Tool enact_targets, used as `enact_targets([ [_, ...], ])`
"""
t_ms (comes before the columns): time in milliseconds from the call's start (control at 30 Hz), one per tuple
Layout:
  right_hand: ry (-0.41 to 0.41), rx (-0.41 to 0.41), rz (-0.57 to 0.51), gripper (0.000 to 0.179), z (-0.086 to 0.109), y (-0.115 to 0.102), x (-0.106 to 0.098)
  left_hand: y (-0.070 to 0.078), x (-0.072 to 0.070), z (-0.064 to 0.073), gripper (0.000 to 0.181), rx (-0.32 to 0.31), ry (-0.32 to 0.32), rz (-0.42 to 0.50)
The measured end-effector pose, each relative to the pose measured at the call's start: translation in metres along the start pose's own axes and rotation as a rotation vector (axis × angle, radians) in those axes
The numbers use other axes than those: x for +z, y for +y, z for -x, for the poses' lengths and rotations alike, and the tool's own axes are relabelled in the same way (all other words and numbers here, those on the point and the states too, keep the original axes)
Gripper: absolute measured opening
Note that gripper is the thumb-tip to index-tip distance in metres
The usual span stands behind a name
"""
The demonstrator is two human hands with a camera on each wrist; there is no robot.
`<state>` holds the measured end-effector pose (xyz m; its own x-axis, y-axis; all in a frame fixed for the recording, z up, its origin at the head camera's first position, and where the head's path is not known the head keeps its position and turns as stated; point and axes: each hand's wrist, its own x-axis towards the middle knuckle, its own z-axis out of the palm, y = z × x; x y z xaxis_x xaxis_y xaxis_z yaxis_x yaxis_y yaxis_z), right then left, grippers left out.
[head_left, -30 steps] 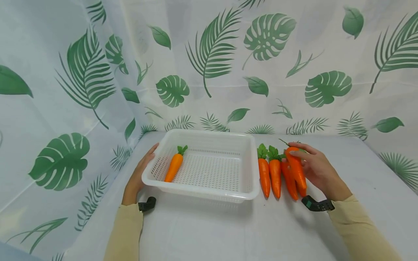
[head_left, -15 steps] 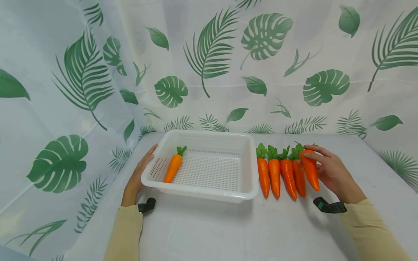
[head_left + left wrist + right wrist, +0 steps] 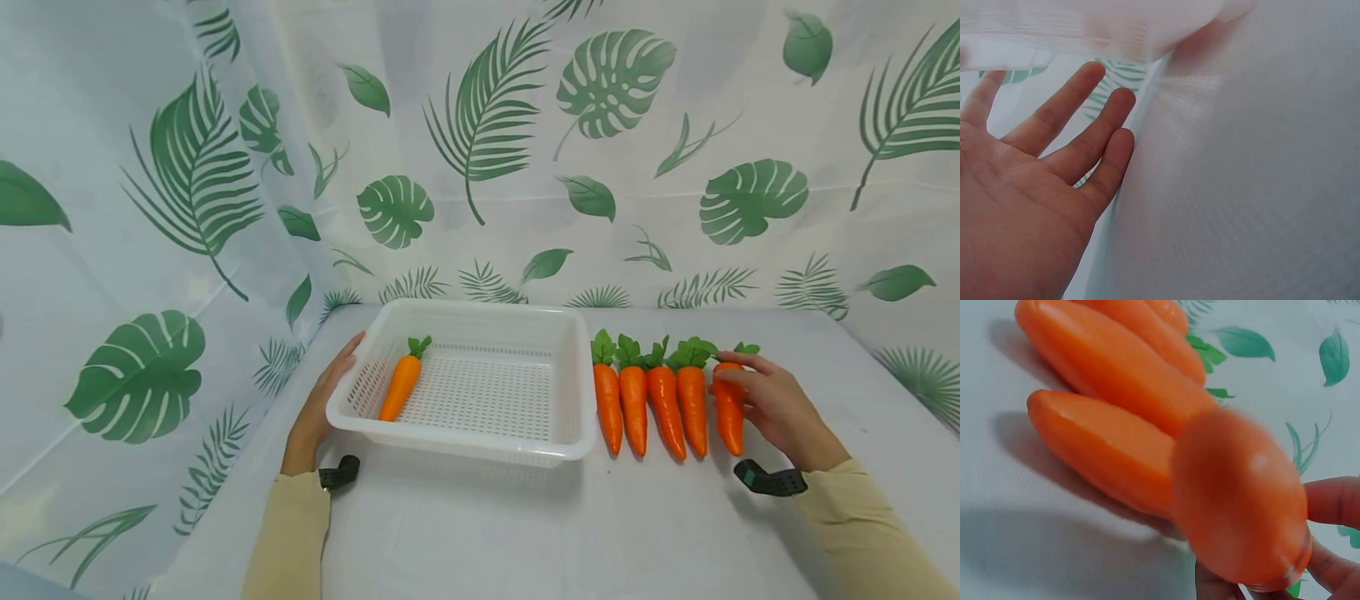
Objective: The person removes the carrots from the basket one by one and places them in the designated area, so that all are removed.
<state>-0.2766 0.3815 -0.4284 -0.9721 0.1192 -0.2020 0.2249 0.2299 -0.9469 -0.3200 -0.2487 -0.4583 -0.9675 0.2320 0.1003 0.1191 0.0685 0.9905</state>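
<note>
My right hand (image 3: 783, 412) pinches a carrot (image 3: 729, 412) with green leaves at its top, at the right end of a row of carrots. In the right wrist view the held carrot (image 3: 1238, 500) points its tip toward the camera, gripped between thumb and fingers. Left of it, several other carrots (image 3: 692, 408) lie side by side, leaves away from me. My left hand (image 3: 318, 404) is at the left side of a white plastic basket (image 3: 465, 442), fingers extended near its rim. Inside the basket, at the left, lies one orange carrot (image 3: 402, 385).
A white cloth covers the table (image 3: 465, 533). Behind and to the left hangs a white curtain (image 3: 517, 242) printed with green leaves. The basket's right wall (image 3: 583, 392) stands close beside the leftmost carrot of the row.
My right hand has moved right and lower with the carrot, from over the row to its right end. The carrot has turned more upright in view. The left hand and basket stay put.
</note>
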Motion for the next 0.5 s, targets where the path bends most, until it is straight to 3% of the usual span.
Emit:
enact_targets([
  [500,0.007,0.031,0.117,0.065,-0.0042,0.0025,0.0039,0.0004,0.0004,0.0008,0.058,0.012,0.017,-0.017],
])
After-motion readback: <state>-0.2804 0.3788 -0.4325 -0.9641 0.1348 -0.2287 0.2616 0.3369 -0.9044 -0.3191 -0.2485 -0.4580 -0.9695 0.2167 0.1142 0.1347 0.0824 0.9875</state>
